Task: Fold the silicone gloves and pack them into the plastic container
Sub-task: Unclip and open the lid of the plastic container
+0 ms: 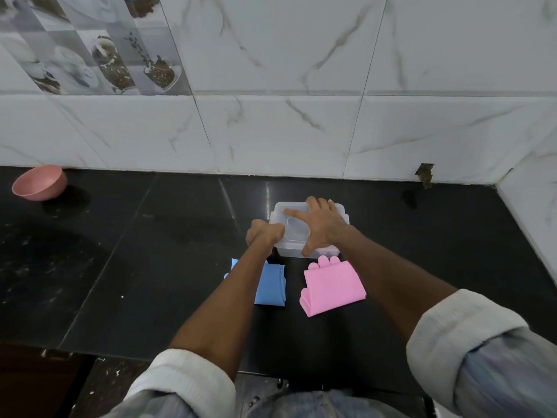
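A clear plastic container (289, 245) with its lid on stands on the black counter (150, 267), near the wall. My right hand (322, 226) lies spread flat on the lid, fingers apart. My left hand (263, 233) is curled against the container's left side, gripping its edge. In front of the container lie two folded silicone gloves: a blue glove (269, 285), partly hidden under my left forearm, and a pink glove (331, 286) to its right with its fingertips pointing toward the container.
A pink bowl (40, 182) sits tilted at the far left by the wall. White marbled tiles rise behind the counter and along its right end. The counter's front edge runs just before my sleeves.
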Available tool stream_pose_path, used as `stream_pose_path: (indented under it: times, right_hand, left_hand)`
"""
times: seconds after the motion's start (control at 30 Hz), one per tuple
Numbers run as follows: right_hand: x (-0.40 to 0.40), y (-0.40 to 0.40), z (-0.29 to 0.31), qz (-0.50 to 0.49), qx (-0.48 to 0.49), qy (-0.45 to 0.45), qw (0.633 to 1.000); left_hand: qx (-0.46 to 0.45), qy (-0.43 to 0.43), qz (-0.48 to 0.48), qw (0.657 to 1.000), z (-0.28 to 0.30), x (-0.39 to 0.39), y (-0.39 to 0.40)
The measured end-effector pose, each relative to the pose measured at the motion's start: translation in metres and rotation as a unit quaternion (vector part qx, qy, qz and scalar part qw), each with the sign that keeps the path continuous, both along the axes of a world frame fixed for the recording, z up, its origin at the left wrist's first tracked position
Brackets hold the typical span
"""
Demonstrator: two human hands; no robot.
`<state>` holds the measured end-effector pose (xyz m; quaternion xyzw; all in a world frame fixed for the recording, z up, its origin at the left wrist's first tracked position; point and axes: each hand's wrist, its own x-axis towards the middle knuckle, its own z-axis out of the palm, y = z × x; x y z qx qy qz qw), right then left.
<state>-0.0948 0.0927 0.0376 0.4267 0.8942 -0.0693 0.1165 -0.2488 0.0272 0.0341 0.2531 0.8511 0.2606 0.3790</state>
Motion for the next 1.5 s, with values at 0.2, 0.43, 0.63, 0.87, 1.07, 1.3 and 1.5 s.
stream_pose_path:
  times: [0.2, 0.43, 0.63, 0.87, 1.07, 1.3, 1.5]
  right_hand:
    - [-0.003, -0.001, 0.002, -0.006, -0.002, -0.021, 1.0]
    - [-0.001, 0.003, 0.005, -0.026, -0.032, 0.023, 0.999]
    - [-0.02, -0.012, 0.001, -0.033, -0.03, 0.029, 0.999]
    - [-0.032, -0.011, 0.01, 0.025, -0.031, 0.055, 0.998]
    - [-0.068, -0.014, 0.026, 0.121, -0.015, -0.051, 0.991]
    - [-0.058, 0.009, 0.039, 0.106, -0.092, -0.098, 0.985]
    - [-0.058, 0.014, 0.037, 0.12, -0.081, -0.051, 0.988]
  left_hand:
    - [0.015, 0.006, 0.016, 1.0, 0.0, 0.003, -0.001]
    - [0.058, -0.032, 0.07, 0.995, -0.002, -0.002, 0.007]
    - [0.052, -0.182, 0.115, 0.975, -0.01, -0.008, 0.006]
    - [0.052, -0.327, 0.086, 0.94, -0.003, -0.008, -0.002]
    - [0.084, -0.305, 0.135, 0.939, -0.011, 0.004, -0.006]
    - [0.088, -0.338, 0.104, 0.931, -0.018, -0.015, -0.013]
    - [0.046, -0.428, 0.147, 0.891, -0.028, -0.019, -0.016]
